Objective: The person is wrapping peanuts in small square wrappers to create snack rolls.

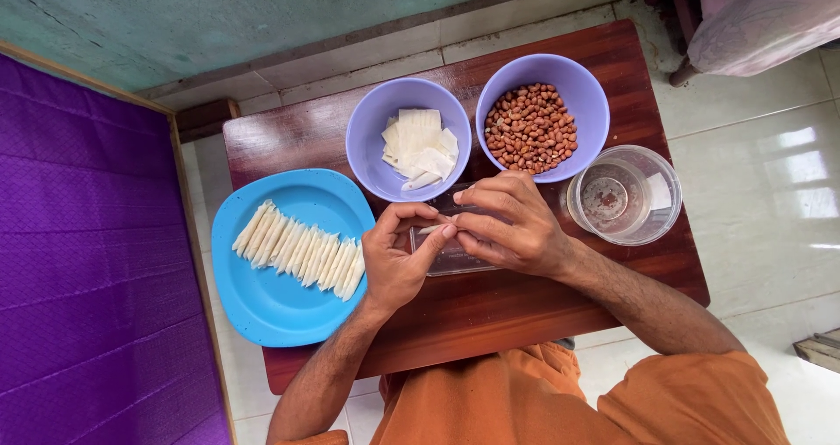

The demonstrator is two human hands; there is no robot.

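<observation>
A small white wrapper roll [430,229] is pinched between the fingertips of the left hand [398,257] and right hand [507,226], above a clear tray [455,257] on the counter [525,301]. If the grip is loosened, the roll could probably unfurl.

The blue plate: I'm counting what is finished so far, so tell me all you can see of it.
The blue plate is round, matte and looks like plastic. It lies flat on the left end of the wooden table, its left edge hanging past the table's side. Across its upper half runs a slanting row of pale rolled pieces, packed side by side. The left hand is just right of its rim; whether they touch I cannot tell.
</observation>
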